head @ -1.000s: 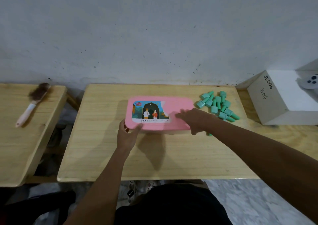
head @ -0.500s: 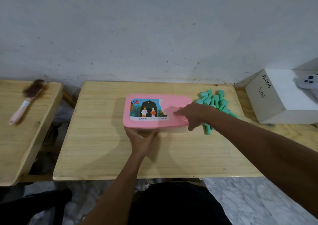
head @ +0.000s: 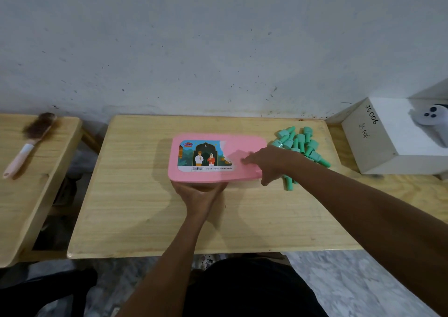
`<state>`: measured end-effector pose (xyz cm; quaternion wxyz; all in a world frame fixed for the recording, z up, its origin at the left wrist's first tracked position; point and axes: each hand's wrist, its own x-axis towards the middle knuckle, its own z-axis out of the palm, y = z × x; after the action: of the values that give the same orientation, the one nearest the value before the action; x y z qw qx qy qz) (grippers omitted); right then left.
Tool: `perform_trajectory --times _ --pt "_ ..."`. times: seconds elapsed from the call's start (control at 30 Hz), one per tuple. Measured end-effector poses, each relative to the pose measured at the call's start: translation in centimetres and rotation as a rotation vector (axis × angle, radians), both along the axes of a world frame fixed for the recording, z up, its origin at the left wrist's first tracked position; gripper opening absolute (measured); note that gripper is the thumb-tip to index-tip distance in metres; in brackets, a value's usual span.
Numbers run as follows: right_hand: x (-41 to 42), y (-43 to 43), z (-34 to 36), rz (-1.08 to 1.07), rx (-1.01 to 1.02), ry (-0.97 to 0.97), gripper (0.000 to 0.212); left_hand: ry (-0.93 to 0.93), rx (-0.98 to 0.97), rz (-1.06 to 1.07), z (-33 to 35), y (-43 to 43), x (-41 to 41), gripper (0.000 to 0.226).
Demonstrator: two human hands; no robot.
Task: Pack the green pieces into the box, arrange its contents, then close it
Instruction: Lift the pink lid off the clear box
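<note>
A pink box point(head: 218, 173) with a picture label on its lid lies in the middle of the wooden table point(head: 145, 215). My left hand point(head: 198, 194) holds the box at its front edge, and its fingers are hidden under the lid's rim. My right hand point(head: 269, 163) grips the lid's right end, with fingers on top and the thumb down at the front edge. A heap of several green pieces point(head: 299, 144) lies on the table just right of the box, partly hidden behind my right hand and wrist.
A white box point(head: 378, 147) marked JS006 stands at the far right with a white controller point(head: 431, 120) on it. On a second wooden table point(head: 36, 195) at the left lies a brush point(head: 29, 142). A wall runs close behind both tables.
My left hand has slid from the box's front left corner to the middle of its front edge. My right hand has stayed on the lid's right end.
</note>
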<state>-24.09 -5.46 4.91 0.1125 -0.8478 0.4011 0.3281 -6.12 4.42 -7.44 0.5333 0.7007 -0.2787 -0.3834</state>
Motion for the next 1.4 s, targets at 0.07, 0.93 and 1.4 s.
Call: perform_trajectory --times 0.07,0.93,1.4 --pt "0.1 -0.2 0.1 0.011 -0.001 0.0 0.089 0.003 0.034 0.015 0.3 -0.3 -0.2 0.133" --pt "-0.9 -2.0 4.7 -0.16 0.098 -0.203 0.064 0.036 0.166 0.021 2.9 -0.1 -0.2 0.12" --pt "-1.5 -1.4 4.0 -0.452 -0.467 -1.033 0.024 0.054 0.224 -0.026 3.3 0.2 2.5 0.117"
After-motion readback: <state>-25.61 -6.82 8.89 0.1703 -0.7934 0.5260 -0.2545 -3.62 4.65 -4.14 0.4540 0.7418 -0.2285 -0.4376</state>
